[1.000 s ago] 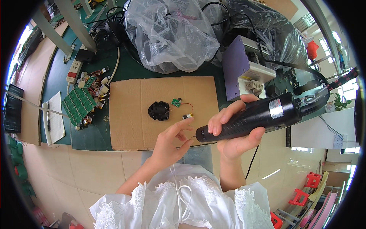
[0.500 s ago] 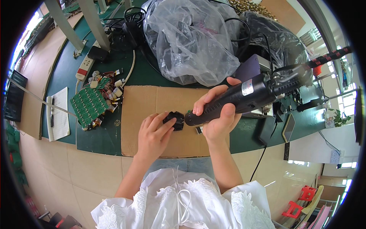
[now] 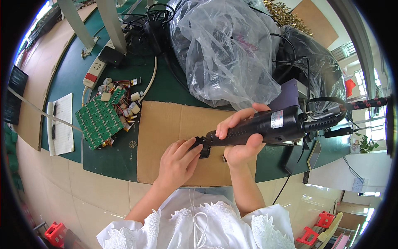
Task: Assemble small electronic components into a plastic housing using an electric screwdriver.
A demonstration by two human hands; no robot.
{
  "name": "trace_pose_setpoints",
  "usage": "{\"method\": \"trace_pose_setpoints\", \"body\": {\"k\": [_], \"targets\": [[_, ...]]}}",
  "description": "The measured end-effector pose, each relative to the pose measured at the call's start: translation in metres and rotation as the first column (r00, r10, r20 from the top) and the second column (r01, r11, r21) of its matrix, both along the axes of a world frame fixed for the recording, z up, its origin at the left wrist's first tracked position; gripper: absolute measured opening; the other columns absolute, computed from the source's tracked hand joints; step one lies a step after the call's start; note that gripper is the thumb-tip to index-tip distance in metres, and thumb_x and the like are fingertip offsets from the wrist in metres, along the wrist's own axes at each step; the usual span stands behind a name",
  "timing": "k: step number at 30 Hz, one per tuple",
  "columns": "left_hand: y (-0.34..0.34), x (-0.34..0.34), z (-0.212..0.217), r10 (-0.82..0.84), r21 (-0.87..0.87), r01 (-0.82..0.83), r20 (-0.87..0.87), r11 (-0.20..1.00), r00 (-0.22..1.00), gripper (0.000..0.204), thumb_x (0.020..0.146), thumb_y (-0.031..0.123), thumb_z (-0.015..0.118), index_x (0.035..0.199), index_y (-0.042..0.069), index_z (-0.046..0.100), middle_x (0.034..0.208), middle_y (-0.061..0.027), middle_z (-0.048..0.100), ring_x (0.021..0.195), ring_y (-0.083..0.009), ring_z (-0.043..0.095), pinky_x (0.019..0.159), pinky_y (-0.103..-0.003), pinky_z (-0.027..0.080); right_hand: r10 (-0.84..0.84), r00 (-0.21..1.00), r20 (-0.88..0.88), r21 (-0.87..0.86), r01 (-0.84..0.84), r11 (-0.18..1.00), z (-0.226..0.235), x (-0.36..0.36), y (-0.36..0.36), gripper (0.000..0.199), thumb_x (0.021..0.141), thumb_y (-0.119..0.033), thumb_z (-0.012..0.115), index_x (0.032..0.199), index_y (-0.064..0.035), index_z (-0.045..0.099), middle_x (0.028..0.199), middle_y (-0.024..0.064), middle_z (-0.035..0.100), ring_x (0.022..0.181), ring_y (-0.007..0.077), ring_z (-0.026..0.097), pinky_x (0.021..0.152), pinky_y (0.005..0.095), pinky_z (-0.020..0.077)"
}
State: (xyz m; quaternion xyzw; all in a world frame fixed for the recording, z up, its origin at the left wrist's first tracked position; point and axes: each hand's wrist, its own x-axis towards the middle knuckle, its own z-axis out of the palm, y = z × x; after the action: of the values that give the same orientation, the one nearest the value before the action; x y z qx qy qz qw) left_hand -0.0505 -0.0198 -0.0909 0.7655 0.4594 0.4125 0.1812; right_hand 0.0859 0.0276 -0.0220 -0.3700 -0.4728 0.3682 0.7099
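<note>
- Right now the right hand [image 3: 242,141] is wrapped tight around a black electric screwdriver [image 3: 265,126], which lies nearly level with its tip pointing to the person's left.
- Its tip meets a small black part [image 3: 202,147] resting on the sheet of brown cardboard [image 3: 166,124].
- The left hand [image 3: 177,162] rests on the cardboard, its fingers [image 3: 188,150] bent and pressed against the black part, steadying it from the near side.
- The cardboard lies on the green table [image 3: 166,85], near its front edge.
- Just left of the cardboard sits a green circuit board [image 3: 98,121] among loose small components and wires.
- Farther left lies a white paper sheet [image 3: 62,124].
- Behind the cardboard is a bulging clear plastic bag [image 3: 226,54], and a white power strip [image 3: 94,70] lies at the back left.
</note>
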Motion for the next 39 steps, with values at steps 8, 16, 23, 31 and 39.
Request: {"method": "trace_pose_setpoints", "body": {"k": [8,16,23,31,39], "targets": [[0.003,0.0,0.0,-0.001,0.006,0.001,-0.009,1.0,1.0,0.026,0.066,0.002,0.068,0.091,0.007,0.067,0.1,-0.0097,0.063,0.086,-0.0283,0.06,0.072,-0.036,0.05,0.024,1.0,-0.006,-0.025,-0.024,0.999,0.0,0.002,0.0,0.077,0.074,-0.063,0.06,0.119,-0.0074,0.032,0.074,0.0086,0.049,0.046,0.0188,0.052,0.044,0.0327,0.0466],[0.002,0.0,-0.001,0.001,0.013,-0.001,-0.019,1.0,1.0,0.026,0.066,0.002,0.068,0.091,0.007,0.067,0.1,-0.0092,0.063,0.086,-0.0274,0.06,0.071,-0.036,0.05,0.036,0.999,-0.016,-0.026,-0.036,0.999,0.0,-0.001,0.0,0.078,0.074,-0.064,0.06,0.118,-0.0069,0.032,0.074,0.0087,0.049,0.046,0.0183,0.052,0.045,0.0325,0.0467],[0.001,0.0,-0.002,0.007,0.009,-0.007,-0.009,1.0,1.0,0.025,0.066,0.002,0.068,0.091,0.007,0.067,0.1,-0.0091,0.063,0.086,-0.0272,0.06,0.071,-0.036,0.05,0.033,0.999,0.003,-0.024,-0.033,0.999,-0.001,-0.002,0.0,0.078,0.074,-0.065,0.059,0.118,-0.0066,0.032,0.074,0.0088,0.049,0.047,0.0182,0.052,0.045,0.0323,0.047],[0.001,-0.001,-0.003,-0.029,0.01,0.029,-0.04,1.0,0.999,0.03,0.067,0.004,0.067,0.096,0.006,0.065,0.103,-0.0089,0.061,0.089,-0.026,0.058,0.075,-0.035,0.048,0.087,0.996,0.016,-0.049,-0.086,0.995,-0.004,-0.004,0.001,0.077,0.074,-0.061,0.063,0.118,-0.0055,0.032,0.075,0.0095,0.05,0.049,0.0179,0.052,0.047,0.032,0.0474],[0.003,-0.001,-0.006,-0.009,-0.001,0.009,-0.01,1.0,1.0,0.028,0.066,0.006,0.07,0.094,0.005,0.065,0.102,-0.0078,0.062,0.087,-0.0248,0.058,0.072,-0.034,0.049,0.146,0.989,-0.009,-0.067,-0.146,0.987,-0.012,-0.008,0.006,0.068,0.075,-0.053,0.067,0.113,-0.0045,0.036,0.075,0.0097,0.05,0.05,0.0181,0.053,0.048,0.031,0.0468]]}}
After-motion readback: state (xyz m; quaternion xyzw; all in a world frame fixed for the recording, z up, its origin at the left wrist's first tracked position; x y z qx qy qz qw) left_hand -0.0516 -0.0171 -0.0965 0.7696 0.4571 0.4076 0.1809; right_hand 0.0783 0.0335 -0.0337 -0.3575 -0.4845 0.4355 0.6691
